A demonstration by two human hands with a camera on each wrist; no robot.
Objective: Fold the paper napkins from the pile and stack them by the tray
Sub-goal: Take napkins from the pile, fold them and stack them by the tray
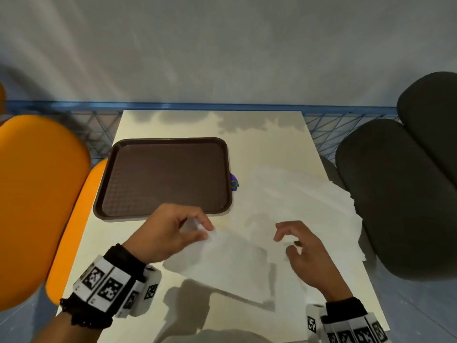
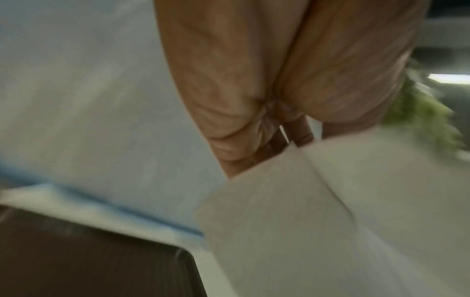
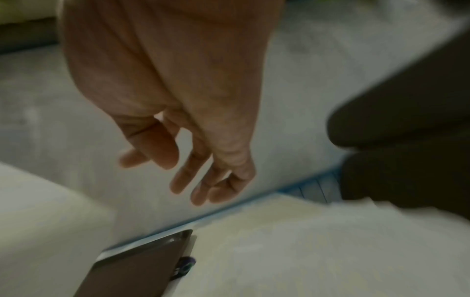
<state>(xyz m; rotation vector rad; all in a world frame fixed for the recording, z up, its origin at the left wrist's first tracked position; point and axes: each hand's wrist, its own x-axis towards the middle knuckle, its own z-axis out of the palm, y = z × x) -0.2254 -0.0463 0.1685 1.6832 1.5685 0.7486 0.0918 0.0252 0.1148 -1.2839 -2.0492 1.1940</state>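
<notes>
Our left hand (image 1: 170,231) pinches a corner of one paper napkin (image 1: 232,263), lifted over the near table (image 1: 259,144). Our right hand (image 1: 304,253) hangs released, holding nothing. The pile (image 1: 309,201) lies right of the brown tray (image 1: 163,177).

One brown tray (image 1: 163,177) far left, one lifted napkin (image 1: 230,263) near, one napkin pile (image 1: 309,194) right, sheets too blurred to count; two hands.

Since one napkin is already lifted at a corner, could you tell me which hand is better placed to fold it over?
Probably the left hand: it already pinches the corner of the napkin near the tray. The right hand hovers with loose fingers, holding nothing, so it suits steadying the sheet.
</notes>
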